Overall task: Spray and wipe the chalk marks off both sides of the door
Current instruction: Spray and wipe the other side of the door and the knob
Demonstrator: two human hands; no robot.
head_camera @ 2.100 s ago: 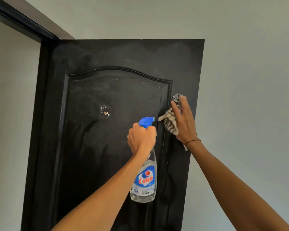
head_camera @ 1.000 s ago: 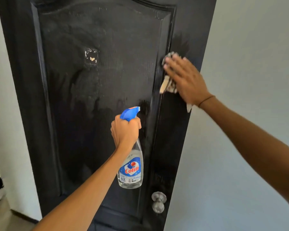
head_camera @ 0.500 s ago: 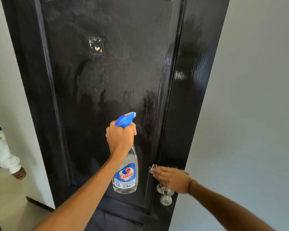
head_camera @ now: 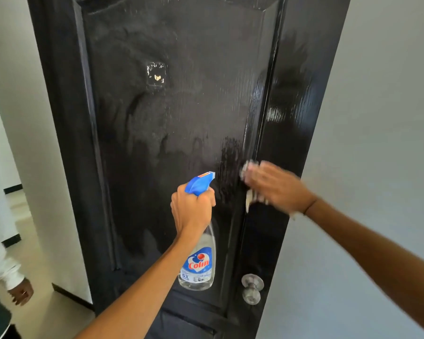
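Left hand (head_camera: 191, 211) fingers wrapped round spray bottle (head_camera: 198, 265) neck, held upright near black door (head_camera: 181, 118). Right hand (head_camera: 277, 189), blurred, flat fingers pressing cloth (head_camera: 249, 200) on door's right stile above knob (head_camera: 252, 287).

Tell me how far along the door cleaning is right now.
Done: the right-hand strip of the door looks wet and glossy. In hand: the right hand presses the cloth against the panel edge above the knob, blurred; the left hand holds the spray bottle. Left: a hazy film covers the centre panel, with pale residue higher up. The other side is not visible.
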